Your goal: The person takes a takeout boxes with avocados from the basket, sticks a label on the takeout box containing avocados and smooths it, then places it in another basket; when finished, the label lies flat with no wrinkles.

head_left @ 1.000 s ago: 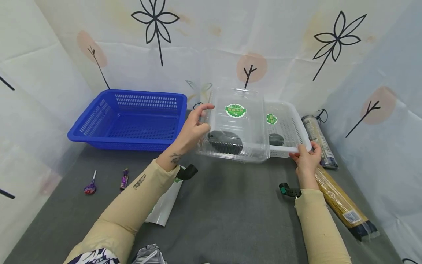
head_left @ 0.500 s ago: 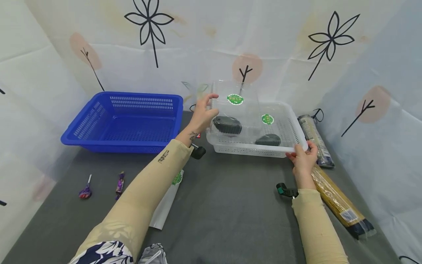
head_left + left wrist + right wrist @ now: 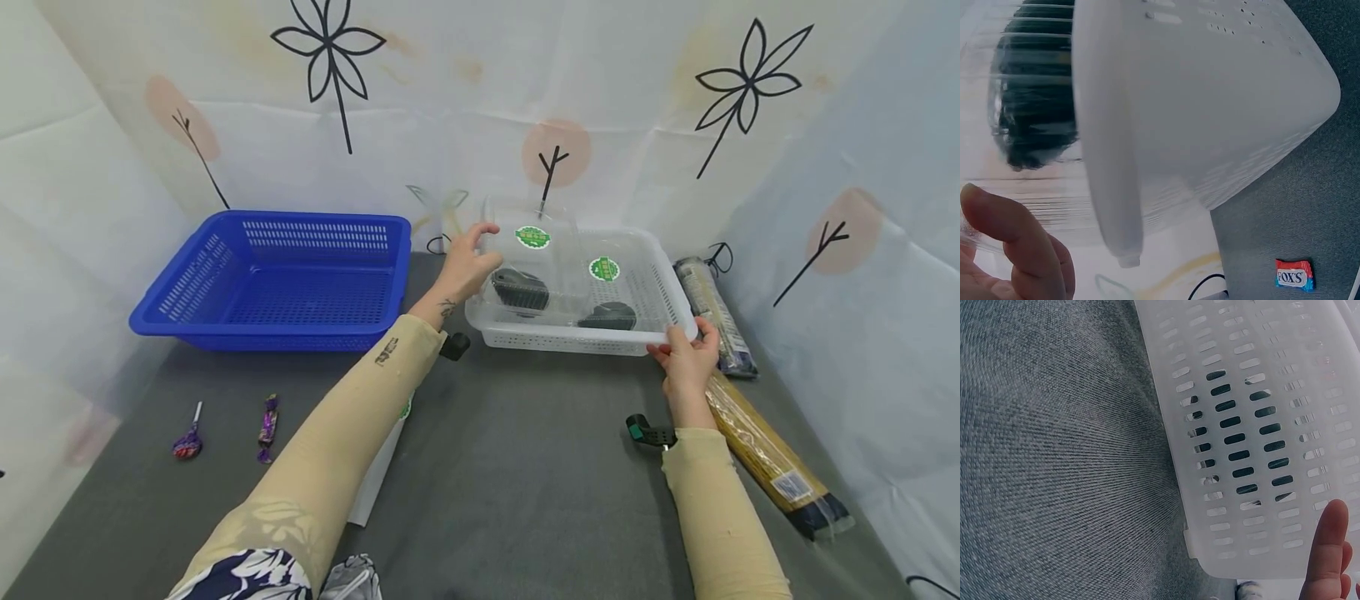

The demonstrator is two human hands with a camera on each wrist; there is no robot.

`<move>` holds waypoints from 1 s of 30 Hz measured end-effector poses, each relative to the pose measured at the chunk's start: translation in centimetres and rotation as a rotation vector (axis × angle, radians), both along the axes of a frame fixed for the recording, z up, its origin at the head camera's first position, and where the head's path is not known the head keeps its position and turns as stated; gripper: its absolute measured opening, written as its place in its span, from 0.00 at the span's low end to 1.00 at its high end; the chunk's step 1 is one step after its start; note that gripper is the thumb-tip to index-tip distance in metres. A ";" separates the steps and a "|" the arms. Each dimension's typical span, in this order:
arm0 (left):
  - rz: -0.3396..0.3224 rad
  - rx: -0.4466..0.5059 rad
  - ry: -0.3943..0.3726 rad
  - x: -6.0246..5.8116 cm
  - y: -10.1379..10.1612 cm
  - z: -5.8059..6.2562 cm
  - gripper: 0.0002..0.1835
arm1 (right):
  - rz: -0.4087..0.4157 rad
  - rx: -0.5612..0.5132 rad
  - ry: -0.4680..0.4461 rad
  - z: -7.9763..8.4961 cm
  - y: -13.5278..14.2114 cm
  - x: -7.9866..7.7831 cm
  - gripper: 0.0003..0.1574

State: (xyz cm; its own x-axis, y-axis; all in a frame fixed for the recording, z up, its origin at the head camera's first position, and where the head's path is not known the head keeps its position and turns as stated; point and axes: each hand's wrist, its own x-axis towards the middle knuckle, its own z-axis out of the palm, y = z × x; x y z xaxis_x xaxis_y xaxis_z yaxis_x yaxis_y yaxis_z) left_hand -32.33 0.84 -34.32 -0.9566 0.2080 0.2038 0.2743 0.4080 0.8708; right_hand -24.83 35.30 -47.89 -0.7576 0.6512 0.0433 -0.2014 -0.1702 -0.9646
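Note:
My left hand [image 3: 468, 262] grips the left edge of a clear plastic box [image 3: 547, 279] with a green label, thumb and forefinger spread along it. Inside lies a dark, rounded thing [image 3: 521, 289], seen dark green through ribbed plastic in the left wrist view. The box stands over the left part of a white perforated basket [image 3: 570, 342]. A second labelled clear box [image 3: 606, 292], also with a dark content, sits to its right in the basket. My right hand [image 3: 690, 362] holds the basket's front right corner, thumb on the rim; one finger [image 3: 1329, 550] lies against its wall.
A blue basket [image 3: 292, 340] stands back left. Before it lie a lollipop [image 3: 187, 443] and a purple wrapped candy [image 3: 267, 427]; a white packet [image 3: 378, 479] is partly under my left arm. Golden [image 3: 772, 450] and grey [image 3: 716, 317] long packets lie right. A Fox's sweet [image 3: 1294, 275] is near the basket.
My left hand has carried the clear box back and right over the white basket, then lowered it a little. My right hand keeps its hold on the corner.

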 end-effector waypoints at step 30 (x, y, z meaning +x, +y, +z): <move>0.006 -0.210 -0.165 -0.8 0.2 -0.1 0.34 | 0.004 -0.016 -0.016 0.0 0.1 0.0 0.30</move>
